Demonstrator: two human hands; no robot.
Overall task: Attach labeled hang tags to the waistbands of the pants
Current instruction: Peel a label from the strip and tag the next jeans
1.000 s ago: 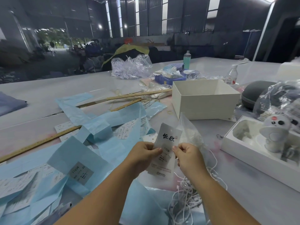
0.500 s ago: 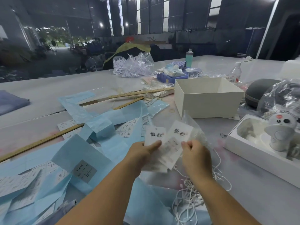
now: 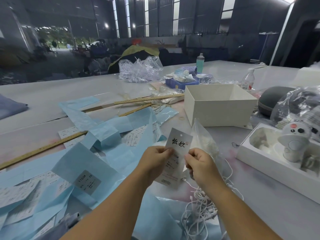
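Left hand (image 3: pixel 156 157), right hand (image 3: pixel 199 163) pinch hang tag (image 3: pixel 178 148) | white table (image 3: pixel 52 94) | dim hall, seemingly warehouse

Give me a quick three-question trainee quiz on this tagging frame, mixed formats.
1. True or false: both hands pinch the white card hang tag with black brush characters.
2. Multiple choice: the tangle of white looped strings lies A) inside the open cream cardboard box, B) on the table below the right hand, C) on the long wooden ruler.
3. Fill in: the left hand grips the tag's ____ edge.

Key: 1 true; 2 B; 3 left.
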